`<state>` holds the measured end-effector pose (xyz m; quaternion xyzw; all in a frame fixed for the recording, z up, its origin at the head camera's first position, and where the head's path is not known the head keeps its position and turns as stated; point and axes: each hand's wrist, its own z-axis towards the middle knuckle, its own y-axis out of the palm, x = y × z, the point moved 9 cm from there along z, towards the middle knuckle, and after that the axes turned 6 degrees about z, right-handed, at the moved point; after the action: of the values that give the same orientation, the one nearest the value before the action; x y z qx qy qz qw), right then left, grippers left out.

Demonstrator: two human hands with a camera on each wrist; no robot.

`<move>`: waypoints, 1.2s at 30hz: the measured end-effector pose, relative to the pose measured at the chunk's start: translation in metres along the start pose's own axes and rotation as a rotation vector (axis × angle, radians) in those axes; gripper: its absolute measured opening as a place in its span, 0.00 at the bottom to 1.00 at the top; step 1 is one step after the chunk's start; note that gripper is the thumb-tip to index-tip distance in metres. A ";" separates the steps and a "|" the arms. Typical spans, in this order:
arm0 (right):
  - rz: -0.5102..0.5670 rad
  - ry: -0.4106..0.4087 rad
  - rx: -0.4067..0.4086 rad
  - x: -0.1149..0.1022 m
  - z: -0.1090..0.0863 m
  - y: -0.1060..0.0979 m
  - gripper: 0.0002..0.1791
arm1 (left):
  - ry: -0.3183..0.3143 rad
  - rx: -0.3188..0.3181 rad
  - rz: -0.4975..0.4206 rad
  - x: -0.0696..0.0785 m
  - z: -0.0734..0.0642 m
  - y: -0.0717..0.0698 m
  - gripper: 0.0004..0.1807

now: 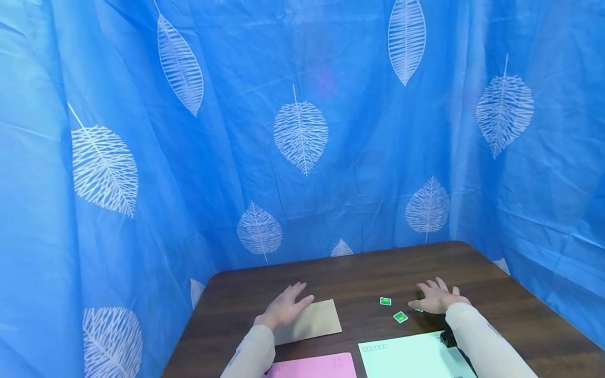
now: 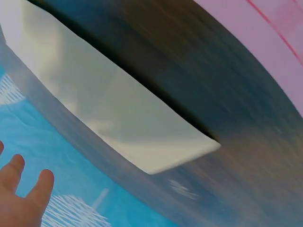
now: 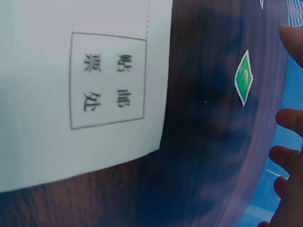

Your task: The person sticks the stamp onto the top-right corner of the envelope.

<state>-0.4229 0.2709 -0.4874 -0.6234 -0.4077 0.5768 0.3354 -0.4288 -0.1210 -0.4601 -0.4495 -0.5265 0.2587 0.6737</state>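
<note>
My left hand is held with fingers extended over the far left part of a tan envelope. In the left wrist view the same envelope lies flat, with the fingertips off to one side. My right hand spreads its fingers above the table, holding nothing. Partly hidden beneath it is a small green stamp. Two more green stamps lie to its left, one farther back and one nearer. The right wrist view shows a green stamp near the fingers.
A pink envelope lies at the front left edge of view, and a mint-green envelope sits right of it, with a printed stamp box in its corner. The dark wooden table is bordered by a blue leaf-patterned curtain.
</note>
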 end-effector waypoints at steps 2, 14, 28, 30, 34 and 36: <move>0.003 -0.003 -0.002 0.001 -0.002 0.003 0.49 | 0.029 -0.008 0.005 0.011 -0.002 0.005 0.40; 0.022 -0.001 -0.032 0.011 -0.001 0.007 0.50 | 0.191 -0.071 0.108 0.075 -0.010 0.027 0.38; 0.044 -0.016 -0.047 0.018 0.001 0.011 0.43 | 0.204 -0.086 0.175 0.083 -0.017 0.045 0.38; 0.048 -0.016 -0.045 0.019 0.001 0.011 0.42 | 0.203 -0.081 0.174 0.083 -0.018 0.045 0.38; 0.055 -0.020 -0.046 0.018 0.001 0.009 0.39 | 0.228 -0.075 0.191 0.087 -0.021 0.046 0.38; 0.057 -0.025 -0.048 0.018 0.001 0.009 0.37 | 0.240 -0.075 0.198 0.090 -0.023 0.048 0.37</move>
<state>-0.4228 0.2830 -0.5039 -0.6354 -0.4078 0.5838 0.2987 -0.3735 -0.0323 -0.4607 -0.5518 -0.4044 0.2485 0.6857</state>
